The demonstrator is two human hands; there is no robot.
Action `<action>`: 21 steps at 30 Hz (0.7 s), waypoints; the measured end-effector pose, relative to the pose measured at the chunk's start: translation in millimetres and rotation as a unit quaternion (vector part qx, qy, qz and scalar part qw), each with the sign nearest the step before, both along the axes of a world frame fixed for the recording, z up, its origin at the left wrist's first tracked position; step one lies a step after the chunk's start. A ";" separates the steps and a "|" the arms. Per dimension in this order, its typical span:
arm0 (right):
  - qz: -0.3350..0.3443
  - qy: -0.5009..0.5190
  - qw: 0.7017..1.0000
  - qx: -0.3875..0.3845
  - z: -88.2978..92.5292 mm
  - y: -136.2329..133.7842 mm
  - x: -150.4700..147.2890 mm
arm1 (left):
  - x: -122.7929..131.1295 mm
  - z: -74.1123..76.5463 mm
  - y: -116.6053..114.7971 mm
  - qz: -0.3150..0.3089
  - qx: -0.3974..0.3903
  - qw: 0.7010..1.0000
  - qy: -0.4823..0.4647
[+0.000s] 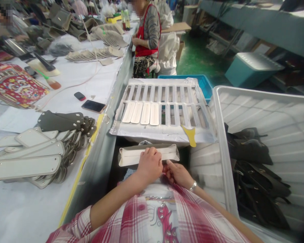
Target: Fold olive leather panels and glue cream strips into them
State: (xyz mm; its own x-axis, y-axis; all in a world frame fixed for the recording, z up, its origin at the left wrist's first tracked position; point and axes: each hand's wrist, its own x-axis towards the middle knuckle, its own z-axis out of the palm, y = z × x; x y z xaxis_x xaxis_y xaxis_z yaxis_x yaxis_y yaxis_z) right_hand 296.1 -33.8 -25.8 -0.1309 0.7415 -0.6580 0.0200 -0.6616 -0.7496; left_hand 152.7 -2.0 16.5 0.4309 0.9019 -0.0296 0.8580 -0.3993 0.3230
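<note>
My left hand (pixel 150 166) is closed over the near edge of a long pale leather-like bag panel (pixel 131 156) with folded ends, held in my lap. My right hand (pixel 177 173) grips the same panel from below on the right, its fingers curled. Just beyond the panel lies a white slotted template board (pixel 162 131) with several pale strips (pixel 142 113) lying in its lower left slots. A small yellow tab (pixel 190 135) rests on the board's near edge.
The table at left holds stacked pale strap pieces (pixel 25 165), dark pieces (pixel 63 121), a phone (pixel 93 106) and a printed red bag (pixel 15 86). A white crate (pixel 219 141) with dark bags (pixel 253 168) stands at right. A person in a red apron (pixel 147 37) works further along.
</note>
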 end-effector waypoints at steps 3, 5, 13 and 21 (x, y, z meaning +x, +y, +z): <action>-0.005 0.006 1.000 0.006 2.3 1.1 -8.2 | -1.7 -0.5 2.3 -0.005 -0.005 1.000 -0.006; -0.007 0.010 1.000 0.006 3.4 1.2 -12.8 | -7.1 0.8 3.2 -0.006 -0.015 1.000 -0.024; -0.032 0.047 0.998 -0.027 1.4 5.2 -27.1 | -53.0 4.5 6.2 0.000 -0.043 0.998 -0.049; -0.022 0.046 0.997 -0.052 2.9 8.2 -42.0 | -50.8 0.2 10.9 0.008 -0.038 0.999 -0.025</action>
